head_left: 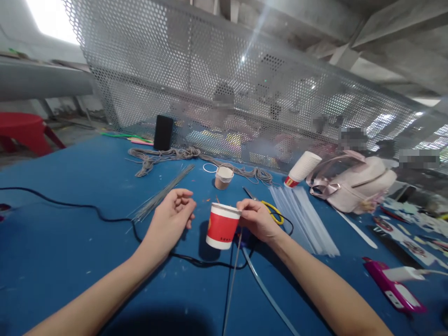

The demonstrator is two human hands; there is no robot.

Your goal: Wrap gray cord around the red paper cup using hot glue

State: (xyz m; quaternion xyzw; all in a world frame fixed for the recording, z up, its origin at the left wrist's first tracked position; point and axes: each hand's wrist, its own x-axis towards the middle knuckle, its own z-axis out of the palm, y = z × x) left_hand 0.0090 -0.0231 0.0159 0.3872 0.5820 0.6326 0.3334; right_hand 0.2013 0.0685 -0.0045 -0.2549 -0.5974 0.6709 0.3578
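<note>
A red and white paper cup point(222, 227) is held slightly tilted above the blue table point(105, 289), a grey cord point(234, 275) hanging down beside it. The fingers of my right hand point(257, 218) pinch the cup at the right of its rim. To the cup's left is my left hand point(177, 217), fingers curled loosely and apart, touching nothing. Behind the cup stands a small brown cup point(224, 178) with a pale top. A dark blue object, partly hidden, lies under my right hand.
Yellow-handled scissors point(273, 212), clear plastic strips point(303, 219) and stacked cups point(304, 169) lie to the right, with a pink backpack point(357, 182) and magenta device point(395, 284). Thin wires point(164, 193), grey cord bundles point(164, 156) and a black phone point(163, 132) are left. A perforated metal screen stands behind.
</note>
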